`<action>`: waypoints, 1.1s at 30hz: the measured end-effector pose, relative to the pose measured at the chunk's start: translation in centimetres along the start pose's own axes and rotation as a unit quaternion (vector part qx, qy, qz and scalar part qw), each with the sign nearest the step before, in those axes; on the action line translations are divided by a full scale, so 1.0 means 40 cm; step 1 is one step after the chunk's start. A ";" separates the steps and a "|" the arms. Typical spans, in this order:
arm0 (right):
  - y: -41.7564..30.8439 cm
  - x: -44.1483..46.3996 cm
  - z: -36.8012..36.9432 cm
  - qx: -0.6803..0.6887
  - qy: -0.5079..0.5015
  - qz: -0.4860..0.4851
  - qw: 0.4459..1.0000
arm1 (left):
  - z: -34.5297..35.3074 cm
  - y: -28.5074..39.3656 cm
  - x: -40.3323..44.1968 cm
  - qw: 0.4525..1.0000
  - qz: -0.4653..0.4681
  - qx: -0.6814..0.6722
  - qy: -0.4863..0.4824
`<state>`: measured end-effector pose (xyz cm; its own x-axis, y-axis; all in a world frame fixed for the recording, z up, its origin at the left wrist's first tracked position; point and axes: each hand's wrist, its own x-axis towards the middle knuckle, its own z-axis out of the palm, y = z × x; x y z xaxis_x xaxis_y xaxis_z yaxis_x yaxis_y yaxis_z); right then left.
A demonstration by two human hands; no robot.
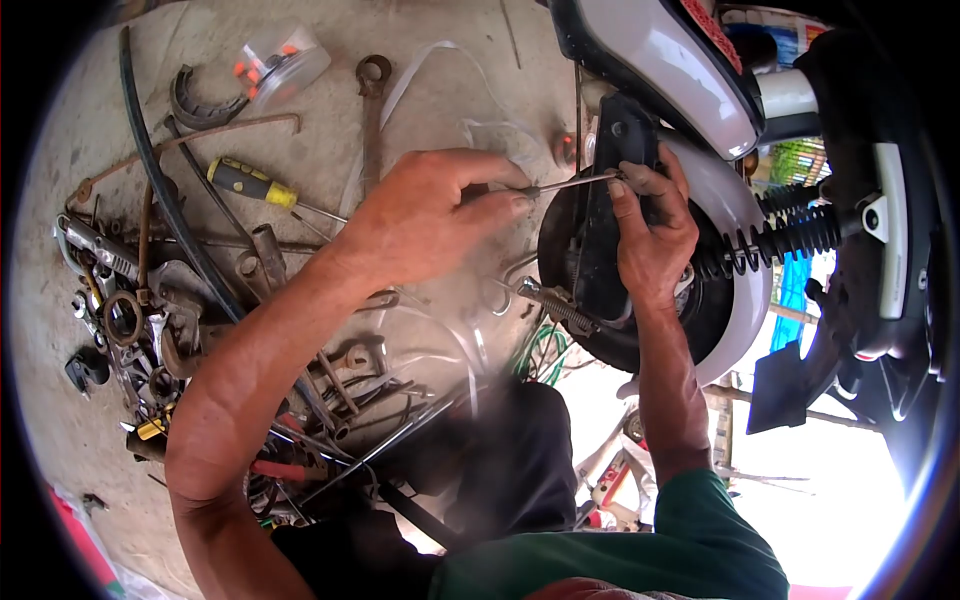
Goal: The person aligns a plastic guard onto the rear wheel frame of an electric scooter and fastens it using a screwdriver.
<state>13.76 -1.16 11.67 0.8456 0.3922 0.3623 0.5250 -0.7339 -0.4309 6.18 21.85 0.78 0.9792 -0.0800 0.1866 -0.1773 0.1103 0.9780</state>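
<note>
My left hand (pixel 425 215) is closed around the dark handle of a slim screwdriver (pixel 565 185), whose thin metal shaft points right. The shaft's tip meets the fingertips of my right hand (pixel 655 225). Those fingers are bent in a pinch beside the tip, and what lies between them is too small to make out. Both hands are over a long black cover (pixel 605 265) on a motorcycle's wheel (pixel 690 345). A coil spring (pixel 558 305) sits at the cover's lower end.
Several hand tools (pixel 125 320) lie heaped on the concrete floor at left. Nearby are a yellow-black screwdriver (pixel 250 182), a brake shoe (pixel 200 105), a clear plastic container (pixel 285 65) and a rusty wrench (pixel 372 110). A shock absorber (pixel 790 238) and white body panel (pixel 665 60) stand at right.
</note>
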 end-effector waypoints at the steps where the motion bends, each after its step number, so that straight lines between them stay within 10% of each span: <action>1: 0.002 0.000 0.000 0.006 0.001 0.002 1.000 | 0.001 -0.002 0.001 1.000 -0.003 0.000 0.001; 17: -0.005 0.002 -0.016 -0.073 -0.042 -0.047 0.995 | -0.005 -0.018 0.027 0.994 0.026 0.092 0.050; 23: -0.009 0.006 -0.010 -0.055 -0.034 -0.039 0.997 | -0.005 -0.043 0.012 0.954 -0.140 -0.265 0.014; 33: -0.018 0.009 -0.004 -0.036 -0.022 -0.036 0.998 | 0.018 -0.079 0.019 0.945 -0.103 -0.311 0.022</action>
<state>13.66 -0.57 12.22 0.8098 0.4692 0.3523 0.5783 -0.7398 -0.3439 7.42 20.73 -2.10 0.9922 -0.1231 -0.0183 0.0954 0.6583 0.7467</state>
